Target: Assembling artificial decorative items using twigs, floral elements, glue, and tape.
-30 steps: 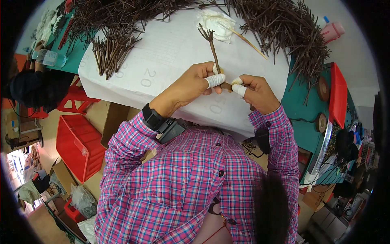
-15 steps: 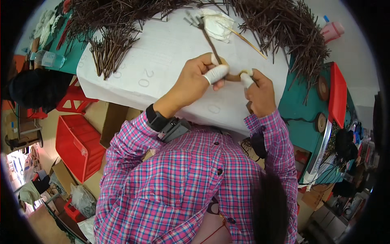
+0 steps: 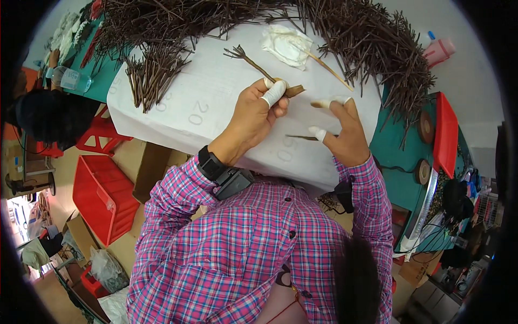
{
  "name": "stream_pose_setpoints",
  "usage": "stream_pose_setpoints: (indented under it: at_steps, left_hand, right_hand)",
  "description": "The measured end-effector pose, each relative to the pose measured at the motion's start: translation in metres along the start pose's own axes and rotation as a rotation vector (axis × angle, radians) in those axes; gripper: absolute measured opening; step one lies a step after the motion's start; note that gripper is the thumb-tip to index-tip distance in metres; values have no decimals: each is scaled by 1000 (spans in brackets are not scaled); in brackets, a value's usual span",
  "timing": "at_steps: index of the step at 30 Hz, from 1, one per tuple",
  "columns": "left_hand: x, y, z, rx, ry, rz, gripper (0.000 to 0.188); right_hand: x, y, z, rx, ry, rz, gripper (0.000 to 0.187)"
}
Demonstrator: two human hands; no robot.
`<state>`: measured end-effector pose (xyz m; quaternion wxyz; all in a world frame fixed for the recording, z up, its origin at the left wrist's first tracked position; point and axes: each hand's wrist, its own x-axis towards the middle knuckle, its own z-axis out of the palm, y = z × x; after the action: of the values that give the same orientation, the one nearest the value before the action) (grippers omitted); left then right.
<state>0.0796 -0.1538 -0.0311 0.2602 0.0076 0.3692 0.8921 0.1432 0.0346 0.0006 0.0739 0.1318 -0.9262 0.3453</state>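
Observation:
My left hand (image 3: 258, 110) is closed, with thumb and forefinger pinching a brown branched twig (image 3: 249, 60). Its forked tip points up and to the left. A short flap of brown tape (image 3: 295, 90) sticks out on the right side of that grip. My right hand (image 3: 345, 129) is apart from the twig, its thumb and forefinger spread. Close by the right thumb is a thin dark strip (image 3: 300, 137); I cannot tell whether the hidden fingers touch it. Whitish covers are on the thumbs and forefingers, and the right forefinger's cover is stained brown.
Large heaps of brown twigs (image 3: 372, 48) line the far side of the white-covered table (image 3: 216, 70). A smaller twig bundle (image 3: 151, 78) lies at left. Beyond my hands, a thin stick (image 3: 330, 70) rests on a crumpled white wad (image 3: 286, 46). Tape rolls (image 3: 423, 171) sit at right.
My right hand has come away from the brown tape, and its fingers have spread. The twig in my left hand has tilted further left. A loose tape end now shows beside the grip.

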Motion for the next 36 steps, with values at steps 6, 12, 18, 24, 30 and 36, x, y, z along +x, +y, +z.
stream_pose_setpoints:
  at_steps: [6, 12, 18, 24, 30, 36]
  left_hand:
    - [-1, 5, 0, -28, 44, -10, 12]
    - [-6, -7, 5, -26, 40, 5, 9]
    - [-7, -13, 4, 15, 25, 45, 12]
    - [-6, 0, 3, 74, 72, -121, 16]
    - [-3, 9, 2, 241, 80, -190, 19]
    - [-2, 9, -2, 107, 17, -199, 20]
  right_hand:
    - [1, -1, 7, -34, -7, -58, 19]
    - [18, -29, 27, 455, 101, 243, 21]
    - [25, -25, 39, 680, 151, 275, 14]
    - [24, -9, 43, 159, 247, -66, 17]
    - [26, 2, 39, -225, 284, -384, 28]
    - [26, -2, 28, -316, 343, -531, 30]
